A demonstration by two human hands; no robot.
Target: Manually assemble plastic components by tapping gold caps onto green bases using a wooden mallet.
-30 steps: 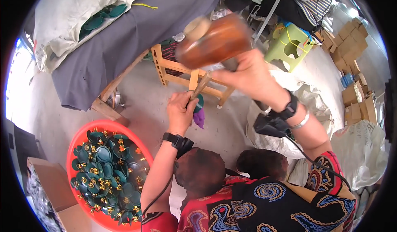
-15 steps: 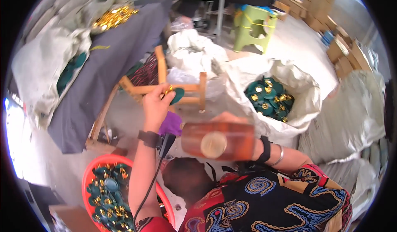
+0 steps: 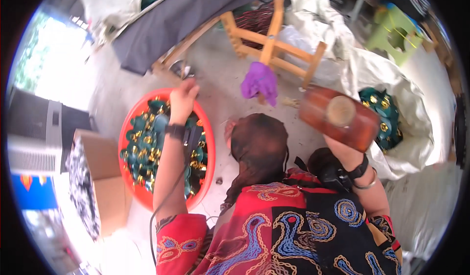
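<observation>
My left hand (image 3: 184, 100) hovers over the far rim of an oval red basin (image 3: 211, 177), its fingers curled together. Nothing shows between them, and blur hides the fingertips. Inside the basin lie many dark green discs (image 3: 159, 128) with gold-coloured fittings. On the right, my right hand (image 3: 348, 150) grips a reddish-brown block (image 3: 316, 111) with a round pale spot on its face; the block hides most of the fingers. Past it, an open white woven sack (image 3: 418, 108) holds more such green and gold pieces (image 3: 384, 120).
A wooden frame (image 3: 293, 52) stands ahead, with a purple cloth (image 3: 259, 81) at its near end. Dark fabric (image 3: 196, 18) covers a surface at the upper left. A cardboard box (image 3: 110, 191) is left of the basin. A green stool (image 3: 391, 35) stands far right.
My left hand has gone from near the wooden frame to the basin; the green disc it held is no longer seen. The view has shifted down and left. My right hand keeps the block.
</observation>
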